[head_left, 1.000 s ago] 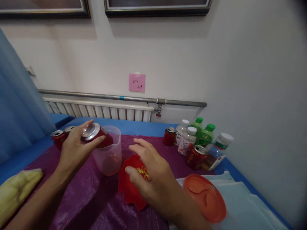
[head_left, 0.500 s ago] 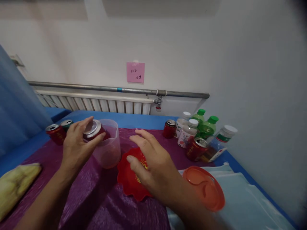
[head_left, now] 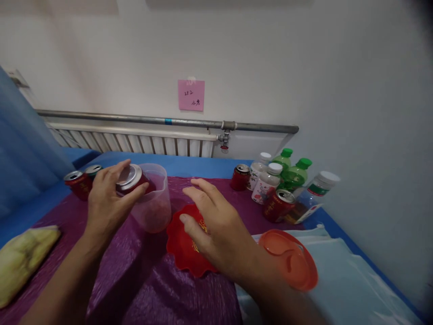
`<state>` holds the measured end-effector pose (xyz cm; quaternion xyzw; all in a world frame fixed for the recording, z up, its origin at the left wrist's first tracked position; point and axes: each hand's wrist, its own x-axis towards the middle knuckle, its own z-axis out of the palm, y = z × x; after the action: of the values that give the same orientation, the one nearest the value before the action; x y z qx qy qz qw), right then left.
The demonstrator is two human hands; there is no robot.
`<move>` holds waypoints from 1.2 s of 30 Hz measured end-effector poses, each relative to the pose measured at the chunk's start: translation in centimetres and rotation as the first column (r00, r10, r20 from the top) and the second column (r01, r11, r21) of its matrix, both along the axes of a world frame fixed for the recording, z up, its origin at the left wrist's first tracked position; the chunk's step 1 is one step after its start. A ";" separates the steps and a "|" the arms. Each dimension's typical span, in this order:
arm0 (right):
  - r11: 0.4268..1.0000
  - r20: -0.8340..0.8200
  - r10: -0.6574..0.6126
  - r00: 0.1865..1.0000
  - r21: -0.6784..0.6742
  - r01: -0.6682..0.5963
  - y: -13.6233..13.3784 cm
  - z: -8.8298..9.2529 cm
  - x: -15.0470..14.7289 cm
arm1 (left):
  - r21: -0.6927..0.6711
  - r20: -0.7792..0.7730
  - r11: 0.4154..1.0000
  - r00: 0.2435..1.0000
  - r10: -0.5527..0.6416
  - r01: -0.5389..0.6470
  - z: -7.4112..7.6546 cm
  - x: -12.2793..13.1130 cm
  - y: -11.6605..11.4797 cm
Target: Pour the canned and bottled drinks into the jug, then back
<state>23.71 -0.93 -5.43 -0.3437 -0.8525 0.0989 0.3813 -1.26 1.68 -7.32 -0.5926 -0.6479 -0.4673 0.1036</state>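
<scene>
- The left hand (head_left: 106, 196) curls its thumb and fingers around a smooth red metal can (head_left: 131, 175), tilted, with its silvery, dished round end raised.
- That can slants over the mouth of a translucent, rounded plastic jug (head_left: 152, 214); whether it touches the rim I cannot tell.
- The right hand (head_left: 216, 228) is spread wide, thumb well apart from the fingers, holding nothing, above a red, scallop-edged dish (head_left: 182, 248) with yellow figures.
- Beneath lies glossy, wrinkled purple film (head_left: 155, 275).
- Right of the dish, a rounded orange piece (head_left: 306, 268) with moulded curves rests on pale blue sheeting (head_left: 352, 275).
</scene>
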 end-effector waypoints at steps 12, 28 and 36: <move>1.000 0.029 -0.001 1.000 0.011 0.001 0.4 -0.4 -0.2 | -0.013 -0.019 1.000 1.000 0.002 -0.002 0.1 0.1 -0.1; 1.000 0.087 -0.014 0.996 -0.018 0.015 0.8 -0.5 -0.3 | 0.015 -0.019 1.000 1.000 0.000 0.000 0.0 0.1 0.0; 0.999 0.119 -0.015 0.993 -0.036 0.020 0.8 -0.4 -0.3 | -0.025 -0.029 0.999 0.999 0.023 -0.024 0.1 0.2 -0.2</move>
<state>23.41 -0.14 -5.86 -0.3635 -0.8685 0.0909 0.3244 -1.11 1.52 -7.17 -0.5928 -0.6592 -0.4492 0.1109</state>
